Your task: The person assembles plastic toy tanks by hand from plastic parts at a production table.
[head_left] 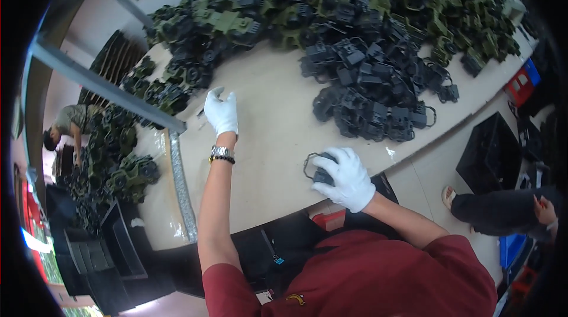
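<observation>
White gloves cover both my hands. My right hand (349,182), close to the table's near edge, is closed around a black plastic toy-vehicle part (323,174) with a thin looped frame sticking out at its left. Farther off, my left hand (221,114) is raised over the table (266,98), its thumb and fingers apart with nothing visible between them. Just left of that hand lies the edge of the green and black toy vehicles (192,71). A heap of similar black plastic parts (378,110) sits beyond my right hand.
Green and black toy vehicles (272,3) are piled along the far side. A grey metal post (112,89) slants in at the left. Black crates stand on the floor at right (491,151). One person (71,124) bends at far left; another person's leg (503,210) shows at right.
</observation>
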Tool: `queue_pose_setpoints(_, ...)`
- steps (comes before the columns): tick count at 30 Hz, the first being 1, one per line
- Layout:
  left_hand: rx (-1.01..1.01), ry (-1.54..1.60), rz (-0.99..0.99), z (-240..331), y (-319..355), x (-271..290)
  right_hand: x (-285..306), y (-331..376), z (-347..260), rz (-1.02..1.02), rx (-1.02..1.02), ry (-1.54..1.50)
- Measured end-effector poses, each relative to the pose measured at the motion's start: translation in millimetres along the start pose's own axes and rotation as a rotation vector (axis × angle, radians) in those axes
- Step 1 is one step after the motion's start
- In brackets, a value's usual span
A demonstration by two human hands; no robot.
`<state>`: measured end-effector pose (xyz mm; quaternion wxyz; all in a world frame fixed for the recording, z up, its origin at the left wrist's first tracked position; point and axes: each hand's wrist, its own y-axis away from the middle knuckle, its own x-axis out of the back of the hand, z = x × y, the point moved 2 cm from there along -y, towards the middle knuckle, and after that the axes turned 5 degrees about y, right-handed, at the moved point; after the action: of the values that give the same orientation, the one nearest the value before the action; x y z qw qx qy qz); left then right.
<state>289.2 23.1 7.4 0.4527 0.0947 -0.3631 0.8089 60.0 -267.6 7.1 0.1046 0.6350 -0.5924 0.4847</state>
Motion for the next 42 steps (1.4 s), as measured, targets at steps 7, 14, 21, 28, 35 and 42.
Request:
queue_pose_setpoints(7, -0.332, 0.065, -0.460, 121.1, 44.2, -71.2, 3.9, -3.0, 1.7, 0.007, -0.022, -0.052)
queue_pose_setpoints(14, 0.018, 0.136, -0.666, 142.0, 45.3, -90.5, 0.4, 6.9, 7.6, 0.057, -0.013, -0.042)
queue_pose_setpoints(21, 0.127, 0.229, -0.353, 124.4, 23.9, -107.3, 3.0, 7.3, 8.9, 0.079, -0.002, -0.052)
queue_pose_setpoints(28, -0.302, -0.220, -0.098, 161.1, -18.9, -117.0, 5.7, 3.7, 4.4, 0.013, 0.000, -0.085)
queue_pose_setpoints(35, 0.409, -0.199, 0.361, 169.7, -101.0, -92.4, 6.8, 0.4, 8.0, -0.007, -0.019, -0.124)
queue_pose_setpoints(42, 0.766, 0.192, 0.259, 142.5, -151.6, -96.3, 3.7, 2.5, 7.8, -0.026, -0.008, -0.135)
